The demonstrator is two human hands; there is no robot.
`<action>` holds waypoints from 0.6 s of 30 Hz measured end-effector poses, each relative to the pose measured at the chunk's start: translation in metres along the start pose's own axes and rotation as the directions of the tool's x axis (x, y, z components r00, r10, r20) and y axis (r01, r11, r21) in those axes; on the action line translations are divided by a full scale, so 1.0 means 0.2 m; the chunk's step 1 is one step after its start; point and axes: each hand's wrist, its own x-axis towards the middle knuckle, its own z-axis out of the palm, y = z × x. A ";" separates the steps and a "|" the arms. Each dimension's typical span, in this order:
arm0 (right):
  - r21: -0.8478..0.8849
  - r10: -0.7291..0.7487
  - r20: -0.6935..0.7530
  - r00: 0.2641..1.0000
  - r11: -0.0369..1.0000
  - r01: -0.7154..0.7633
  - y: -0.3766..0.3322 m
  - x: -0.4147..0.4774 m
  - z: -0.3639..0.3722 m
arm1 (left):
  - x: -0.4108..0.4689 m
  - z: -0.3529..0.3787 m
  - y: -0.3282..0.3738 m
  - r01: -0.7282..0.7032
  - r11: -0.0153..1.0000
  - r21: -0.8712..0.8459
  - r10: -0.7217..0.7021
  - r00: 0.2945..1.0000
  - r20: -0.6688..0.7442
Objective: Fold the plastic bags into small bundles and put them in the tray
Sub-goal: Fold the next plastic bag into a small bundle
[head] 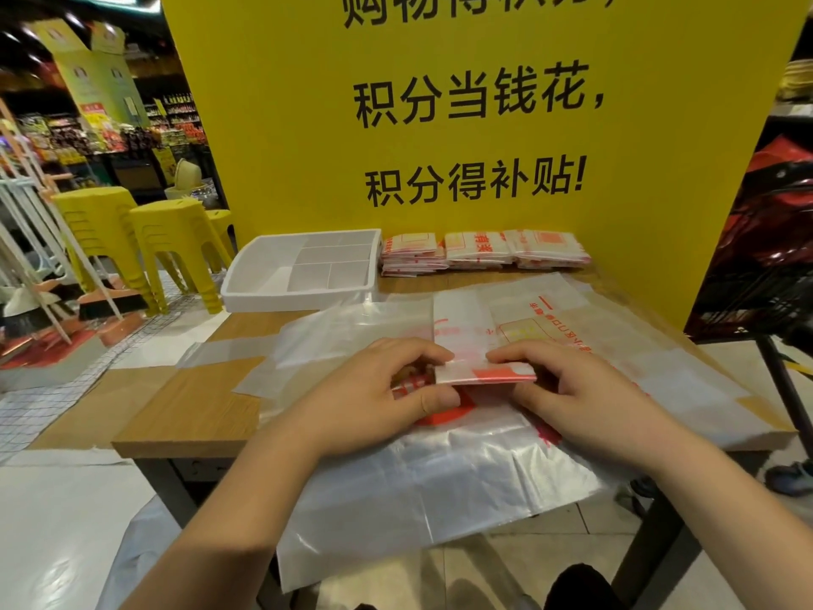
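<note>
A long strip of clear plastic bag with red print [462, 328] lies on the wooden table [193, 407], its near end rolled into a small folded bundle [484, 372]. My left hand [378, 398] pinches the bundle's left end between thumb and fingers. My right hand [576, 389] holds its right end with curled fingers. More clear bags [418, 486] are spread flat under my hands and hang over the table's front edge. A white divided tray [246, 279] sits at the back left, its compartments bare.
Several folded bag bundles [479, 252] are stacked at the back of the table against a yellow sign board [484, 125]. Yellow stools [176, 244] stand to the left on the floor. A black stand leg [787, 389] rises at the right edge.
</note>
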 end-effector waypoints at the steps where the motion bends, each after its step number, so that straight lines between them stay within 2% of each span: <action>1: 0.032 0.004 -0.018 1.000 0.999 -0.003 0.00 0.00 0.00 | 0.00 0.01 -0.01 -0.018 1.000 0.001 0.018 0.999 0.026; 3: 0.093 0.017 -0.040 0.999 0.996 -0.013 0.00 0.00 0.00 | 0.01 0.01 -0.04 -0.053 0.998 0.022 0.052 0.998 0.045; 5: 0.143 0.030 -0.038 0.999 0.989 -0.024 0.00 0.00 0.00 | 0.04 0.00 -0.05 -0.055 0.998 0.004 0.055 0.998 -0.001; 10: 0.134 0.036 -0.022 0.999 0.991 -0.032 0.00 0.01 -0.01 | 0.12 0.01 -0.06 -0.068 0.994 -0.082 0.059 0.993 -0.098; 13: 0.068 0.051 0.024 0.998 0.996 -0.053 0.00 0.03 -0.03 | 0.12 0.05 -0.09 -0.036 0.987 -0.156 0.014 0.990 -0.137; 18: -0.082 0.055 0.060 0.997 0.995 -0.050 -0.02 0.12 -0.08 | 0.13 0.05 -0.09 -0.001 0.976 -0.216 -0.027 0.992 -0.124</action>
